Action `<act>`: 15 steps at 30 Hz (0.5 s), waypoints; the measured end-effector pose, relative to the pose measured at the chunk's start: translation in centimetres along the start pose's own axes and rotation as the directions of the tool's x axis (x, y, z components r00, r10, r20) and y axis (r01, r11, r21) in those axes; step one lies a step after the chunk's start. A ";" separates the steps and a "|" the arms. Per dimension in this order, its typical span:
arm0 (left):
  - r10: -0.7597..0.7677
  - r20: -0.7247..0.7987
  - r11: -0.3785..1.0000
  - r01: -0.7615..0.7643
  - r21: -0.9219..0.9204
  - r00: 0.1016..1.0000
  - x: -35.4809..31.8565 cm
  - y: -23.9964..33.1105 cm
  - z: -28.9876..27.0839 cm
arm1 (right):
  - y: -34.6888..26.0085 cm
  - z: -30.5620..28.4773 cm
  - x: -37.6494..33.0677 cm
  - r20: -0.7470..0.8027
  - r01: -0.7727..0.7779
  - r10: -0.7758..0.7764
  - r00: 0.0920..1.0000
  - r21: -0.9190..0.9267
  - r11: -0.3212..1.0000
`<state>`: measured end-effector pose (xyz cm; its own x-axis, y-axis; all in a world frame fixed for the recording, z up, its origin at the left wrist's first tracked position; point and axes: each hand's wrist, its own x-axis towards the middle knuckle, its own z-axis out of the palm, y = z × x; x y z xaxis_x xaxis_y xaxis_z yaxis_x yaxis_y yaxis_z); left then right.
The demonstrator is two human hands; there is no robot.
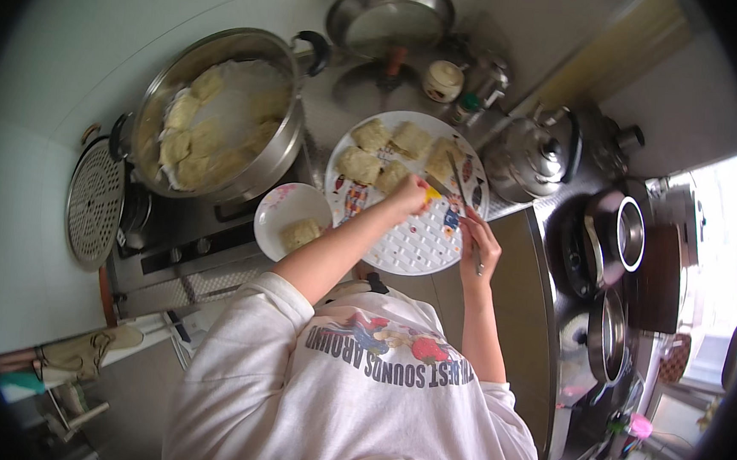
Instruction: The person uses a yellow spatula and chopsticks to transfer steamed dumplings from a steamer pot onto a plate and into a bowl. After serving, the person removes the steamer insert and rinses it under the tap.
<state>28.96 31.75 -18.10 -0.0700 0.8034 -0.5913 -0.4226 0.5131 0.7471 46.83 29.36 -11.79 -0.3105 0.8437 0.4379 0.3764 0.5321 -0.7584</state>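
Observation:
My left hand (409, 195) is over a large white patterned plate (409, 254), its fingers closed; whatever they pinch is hidden. A yellow patch beside the fingertips may be the plate's print. My right hand (479, 245), at the plate's right side, grips a pair of slim metal utensils that look like chopsticks (462, 185). Their tips spread apart over the plate, one near the left hand and one by a pale flat piece of food (443, 157). Several similar pieces (358, 165) lie on the plate's far half. A small white bowl (271, 223) on the left holds one piece.
A large steamer pot (290, 139) stands on the stove at left, with several pale pieces on a white liner. A perforated steamer tray (97, 202) leans beside it. Behind are a glass lid (390, 18) and a small jar (443, 80). A kettle (523, 160) and pans (607, 332) stand right.

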 end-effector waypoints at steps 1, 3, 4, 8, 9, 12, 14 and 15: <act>-0.014 0.002 0.999 0.014 0.042 1.000 -1.3 -0.1 -0.1 | -0.9 -0.3 0.2 -0.015 0.029 -0.030 0.999 -0.020 0.999; 0.053 0.050 0.993 -0.058 0.101 0.997 -4.7 -1.0 -0.6 | -1.5 -1.0 0.1 -0.084 0.063 -0.060 0.995 0.029 0.998; 0.092 0.055 0.987 -0.099 0.127 0.994 -7.4 -0.6 -1.0 | -2.8 -1.6 0.4 -0.125 0.052 -0.041 0.991 0.088 0.995; 0.267 0.126 0.955 -0.280 0.101 0.956 -18.8 2.3 -3.7 | -6.7 -4.4 2.6 -0.251 0.140 -0.131 0.959 0.017 0.990; 0.314 0.144 0.944 -0.325 0.057 0.938 -21.6 3.1 -4.7 | -7.2 -4.7 3.4 -0.302 0.157 -0.112 0.947 0.131 0.979; 0.513 0.059 0.857 -0.515 0.021 0.856 -29.2 5.2 -8.2 | -10.1 -4.0 6.8 -0.393 0.201 -0.053 0.918 0.347 0.916; 0.597 -0.089 0.802 -0.596 0.049 0.797 -33.7 6.9 -10.9 | -13.2 -2.6 8.9 -0.310 0.183 0.002 0.951 0.566 0.804; 0.635 -0.150 0.771 -0.633 0.064 0.758 -35.3 7.8 -12.4 | -14.2 -1.6 9.9 -0.260 0.199 -0.032 0.965 0.649 0.735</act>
<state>16.87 3.68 4.83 -0.4567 0.8894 -0.0193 -0.2234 -0.0937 0.9702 39.83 30.32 4.08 -0.0849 0.8158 0.5720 -0.3513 0.5127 -0.7834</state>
